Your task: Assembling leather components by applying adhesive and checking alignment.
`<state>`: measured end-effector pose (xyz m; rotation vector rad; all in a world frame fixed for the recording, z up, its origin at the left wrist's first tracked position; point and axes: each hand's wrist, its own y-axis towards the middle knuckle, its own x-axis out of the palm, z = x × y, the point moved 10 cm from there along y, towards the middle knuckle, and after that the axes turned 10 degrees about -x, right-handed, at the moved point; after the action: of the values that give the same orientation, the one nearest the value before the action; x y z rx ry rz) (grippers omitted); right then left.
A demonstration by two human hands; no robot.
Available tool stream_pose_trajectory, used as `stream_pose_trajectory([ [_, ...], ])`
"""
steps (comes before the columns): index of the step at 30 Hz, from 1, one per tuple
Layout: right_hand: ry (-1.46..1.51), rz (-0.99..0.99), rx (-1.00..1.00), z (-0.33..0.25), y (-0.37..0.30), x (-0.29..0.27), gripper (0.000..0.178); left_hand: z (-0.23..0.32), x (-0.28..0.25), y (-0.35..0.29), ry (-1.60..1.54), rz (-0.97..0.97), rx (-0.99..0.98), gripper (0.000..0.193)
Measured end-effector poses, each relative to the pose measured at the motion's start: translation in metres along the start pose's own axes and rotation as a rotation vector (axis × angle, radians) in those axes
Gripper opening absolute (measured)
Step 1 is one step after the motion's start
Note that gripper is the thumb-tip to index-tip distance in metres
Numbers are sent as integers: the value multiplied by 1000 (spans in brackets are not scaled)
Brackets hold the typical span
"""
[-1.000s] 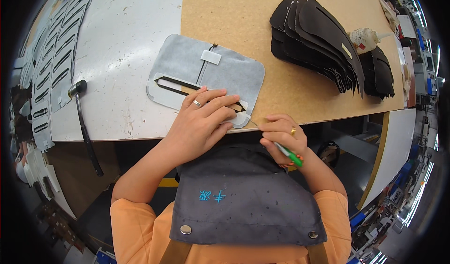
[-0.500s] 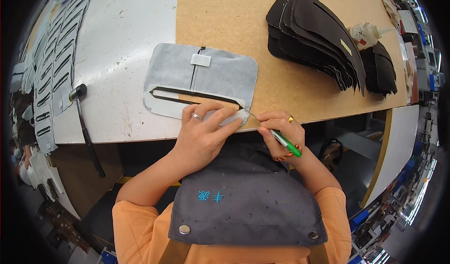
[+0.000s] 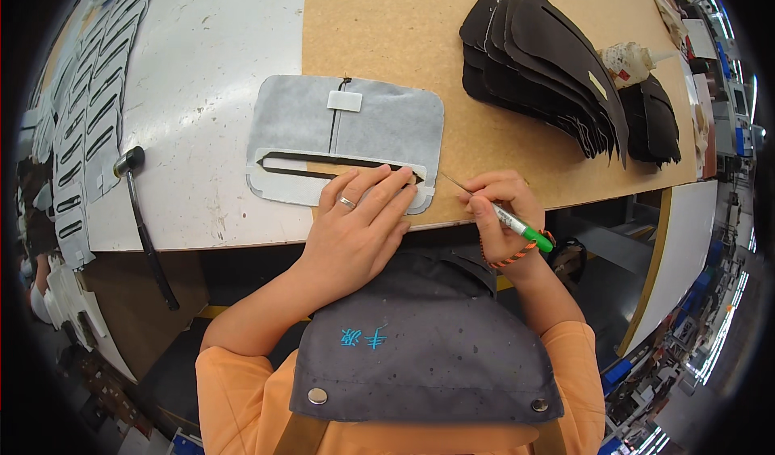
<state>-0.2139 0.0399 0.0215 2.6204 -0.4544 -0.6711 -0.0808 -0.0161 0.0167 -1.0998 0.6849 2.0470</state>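
Note:
A grey fabric-like panel [image 3: 387, 124] with rounded corners lies on the table before me. It has a small white patch [image 3: 345, 101] near its top and a long slot [image 3: 295, 164] edged in black along its lower part. My left hand [image 3: 351, 221] rests on the panel, fingers stretched out over the slot's right half and hiding part of it. Just right of the panel, my right hand [image 3: 507, 205] grips a pen-shaped tool [image 3: 512, 222] with a thin metal tip and a green end. That tip points toward the panel's right edge but stands apart from it.
Dark brown cut pieces [image 3: 541, 67] are stacked at the right, beside a bottle with a nozzle [image 3: 628, 63] and a smaller dark stack [image 3: 652, 120]. A hammer [image 3: 144, 225] overhangs the table's front edge at left. Overlapping slotted grey pieces [image 3: 97, 124] line the far left.
My right hand has drawn back to the right with the tool, its tip leaving the slot's right end. My left fingers have shifted slightly up and right on the panel.

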Motion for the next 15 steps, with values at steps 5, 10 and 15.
stream_pose_trajectory([
  [5, -29, -97, -70, -12, 11, 14, 13, 0, -2, 2, -9, -7, 0, 37],
  [10, -48, -146, -166, -16, 17, 22, 14, -1, -1, 3, -18, -9, -10, 36],
  [15, -105, -181, -210, -21, 17, 25, 14, 3, -1, 4, 78, 37, 31, 37],
])
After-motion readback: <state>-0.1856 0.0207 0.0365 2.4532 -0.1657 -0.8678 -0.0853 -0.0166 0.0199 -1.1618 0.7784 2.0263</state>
